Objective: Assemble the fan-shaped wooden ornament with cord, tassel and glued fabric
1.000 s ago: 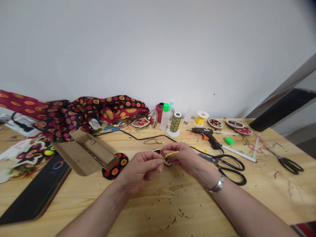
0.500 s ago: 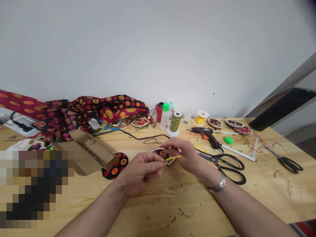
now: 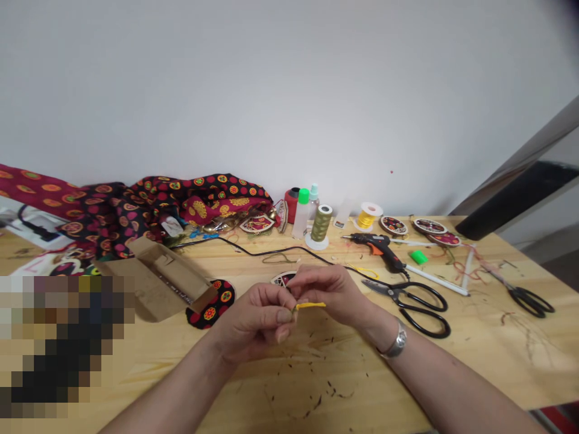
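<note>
While my left hand (image 3: pixel 256 319) pinches the left end of the yellow cord (image 3: pixel 312 305), just below the frame's centre, I'd best hold that pinch firm and the cord straight; whether my right hand (image 3: pixel 332 293), curled beside it, grips anything I can't tell

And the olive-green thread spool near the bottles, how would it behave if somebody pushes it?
The olive-green spool would probably tip if pushed near the top, since it stands tall and narrow. The white disc at its foot might steady it against a low push. Lying on its side, it could roll, given its round body.
</note>
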{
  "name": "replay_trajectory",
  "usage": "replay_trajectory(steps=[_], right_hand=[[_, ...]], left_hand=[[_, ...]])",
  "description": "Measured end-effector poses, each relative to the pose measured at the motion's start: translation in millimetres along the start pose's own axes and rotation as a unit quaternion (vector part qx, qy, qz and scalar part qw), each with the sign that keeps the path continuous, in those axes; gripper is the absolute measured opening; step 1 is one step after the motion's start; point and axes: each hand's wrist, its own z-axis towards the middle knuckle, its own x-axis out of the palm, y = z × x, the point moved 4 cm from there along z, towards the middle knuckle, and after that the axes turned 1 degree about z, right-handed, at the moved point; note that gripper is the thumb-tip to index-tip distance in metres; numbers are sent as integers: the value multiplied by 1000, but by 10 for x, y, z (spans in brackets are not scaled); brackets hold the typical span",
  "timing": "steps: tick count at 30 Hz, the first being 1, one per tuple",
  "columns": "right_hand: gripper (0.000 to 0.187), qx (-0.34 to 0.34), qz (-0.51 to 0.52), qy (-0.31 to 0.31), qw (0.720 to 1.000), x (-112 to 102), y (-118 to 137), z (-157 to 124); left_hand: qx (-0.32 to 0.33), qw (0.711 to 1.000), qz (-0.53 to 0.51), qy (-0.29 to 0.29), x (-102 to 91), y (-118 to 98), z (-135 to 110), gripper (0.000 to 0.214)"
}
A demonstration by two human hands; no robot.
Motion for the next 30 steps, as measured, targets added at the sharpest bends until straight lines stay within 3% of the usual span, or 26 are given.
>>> replay_trajectory(steps=[3, 10, 16, 21, 30], right_hand=[[15, 2, 38, 21, 999, 38, 17, -7], [6, 35, 126, -10, 991, 91, -56, -35], [11, 81, 267, -95, 956, 96, -117, -33], [10, 120, 235, -132, 956, 41, -198, -23], [16, 105, 159, -21, 981, 99, -135, -35]], left_hand=[[1, 1000, 13, 2, -18, 17, -4, 17], [-6, 1000, 23, 5, -2, 37, 9, 20], [9, 999, 12, -30, -25, 22, 26, 18], [9, 999, 7, -33, -31, 19, 27, 18], [-6, 999, 12, 31, 20, 40, -11, 18]])
